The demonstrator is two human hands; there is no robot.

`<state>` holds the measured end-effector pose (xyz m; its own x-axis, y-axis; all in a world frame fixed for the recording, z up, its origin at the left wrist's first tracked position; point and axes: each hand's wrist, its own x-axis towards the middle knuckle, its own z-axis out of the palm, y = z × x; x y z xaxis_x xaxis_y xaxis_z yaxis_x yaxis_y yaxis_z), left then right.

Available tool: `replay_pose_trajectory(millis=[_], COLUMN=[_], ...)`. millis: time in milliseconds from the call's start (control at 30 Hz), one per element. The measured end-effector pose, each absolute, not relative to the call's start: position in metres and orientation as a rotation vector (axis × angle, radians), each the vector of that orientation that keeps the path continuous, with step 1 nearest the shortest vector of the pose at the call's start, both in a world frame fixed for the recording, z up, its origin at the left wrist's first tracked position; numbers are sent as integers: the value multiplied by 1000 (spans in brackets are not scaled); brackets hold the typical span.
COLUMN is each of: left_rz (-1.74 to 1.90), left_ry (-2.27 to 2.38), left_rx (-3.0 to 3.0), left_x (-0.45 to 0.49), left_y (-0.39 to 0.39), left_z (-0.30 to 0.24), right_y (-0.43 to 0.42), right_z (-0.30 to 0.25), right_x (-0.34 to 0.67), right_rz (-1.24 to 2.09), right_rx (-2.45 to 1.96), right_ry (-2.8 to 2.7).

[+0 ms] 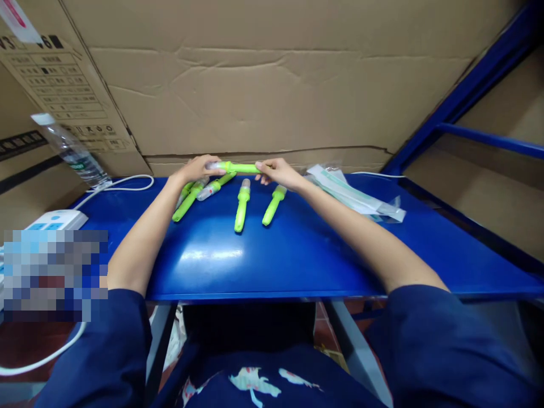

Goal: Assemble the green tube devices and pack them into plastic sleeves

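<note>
At the far left, a clear bottle (76,158) with a white cap stands beside a looping white cord (134,176), with a white power strip (59,220) nearer. Brown cardboard (272,107) lines the far side. Clear plastic packets (352,195) lie right, before a blue metal frame (461,93).

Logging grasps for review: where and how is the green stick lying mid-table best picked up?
Probably grip the green stick by its slim handle, pinching across it from above and the near side: the handle lies nearer, the clear cap points away, and the other sticks lie apart.
</note>
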<state>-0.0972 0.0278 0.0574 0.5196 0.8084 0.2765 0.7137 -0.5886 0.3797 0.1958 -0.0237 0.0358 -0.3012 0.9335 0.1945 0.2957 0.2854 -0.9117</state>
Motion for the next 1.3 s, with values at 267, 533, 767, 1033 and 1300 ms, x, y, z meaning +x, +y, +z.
replay_pose_trajectory(millis=[267, 533, 767, 1033, 1300], left_rz=[649, 630, 713, 500, 597], left_ry=[1288, 1368, 1380, 1288, 1115], left_rx=[2432, 2415, 2393, 2483, 2365], left_x=[-118, -73, -10, -14, -52], left_y=[15, -20, -59, -41, -11], left_z=[26, 10, -2, 26, 51], right_y=[16, -8, -32, -29, -18], right_z=[6, 16, 28, 43, 54], right_x=[162, 199, 242, 249, 232], right_rz=[733, 983, 904, 955, 968], right_rx=[-1144, -1202, -1391, -1167, -1245], right_ry=[-1832, -1714, -1678, -1602, -1619])
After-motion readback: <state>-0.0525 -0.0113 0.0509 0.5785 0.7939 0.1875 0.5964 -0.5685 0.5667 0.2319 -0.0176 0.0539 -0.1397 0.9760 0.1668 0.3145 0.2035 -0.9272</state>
